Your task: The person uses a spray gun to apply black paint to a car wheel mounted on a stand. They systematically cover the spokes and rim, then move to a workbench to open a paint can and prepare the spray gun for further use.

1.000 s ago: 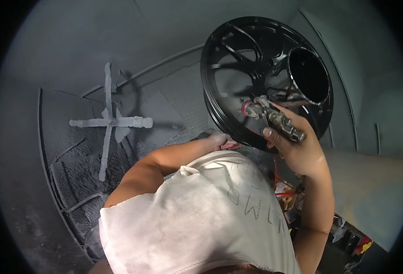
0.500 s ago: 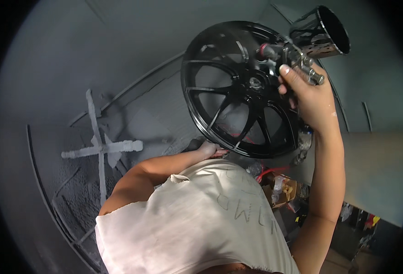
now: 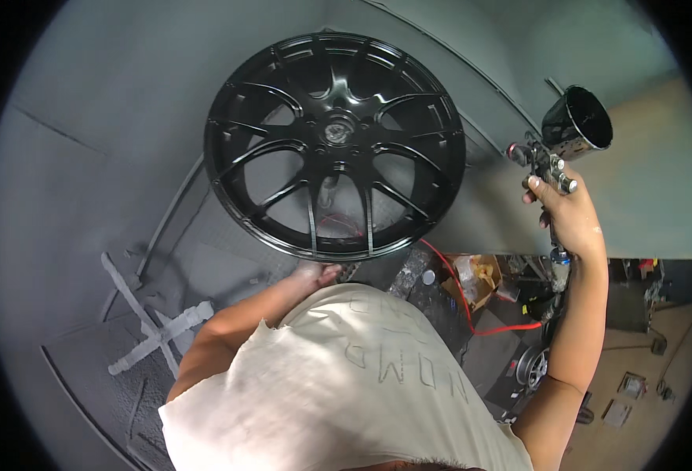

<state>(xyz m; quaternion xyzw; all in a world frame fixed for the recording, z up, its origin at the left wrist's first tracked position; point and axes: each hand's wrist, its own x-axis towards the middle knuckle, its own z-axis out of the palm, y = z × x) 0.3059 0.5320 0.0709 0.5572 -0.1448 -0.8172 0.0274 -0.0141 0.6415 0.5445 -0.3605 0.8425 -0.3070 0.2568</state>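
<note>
Landmark: black multi-spoke wheel (image 3: 335, 146), face toward the camera, glossy black paint, small pale round cap at its hub. Grey booth walls behind it.

Left hand (image 3: 318, 274) touches the wheel's lowest rim edge from below; only a few fingertips show, pressed against the rim. Whether they curl round the edge or just prop it, cannot tell.

Right hand (image 3: 567, 220) is well to the right of the wheel, level with its lower half, fingers wrapped tight round the handle of a spray gun (image 3: 548, 166). Black cup (image 3: 577, 118) on top of the gun, open mouth tilted up and right. Nozzle end points left toward the wheel, clear gap between them.

Packages: below the wheel's lower right edge, an open brown cardboard box (image 3: 481, 284) with crumpled yellow and clear wrapping inside. A red hose (image 3: 471, 310) runs from under the rim past the box. Further lower right, small flat pale squares on the tan floor (image 3: 632, 385); too small to read.

Lower left of the wheel: pale cross-shaped stand (image 3: 156, 334) on the grey floor.

Against half a second ago: the wheel now sits more central, and the gun has dropped from overlapping its upper right rim to clear of it on the right. Left hand unchanged at the bottom rim.
</note>
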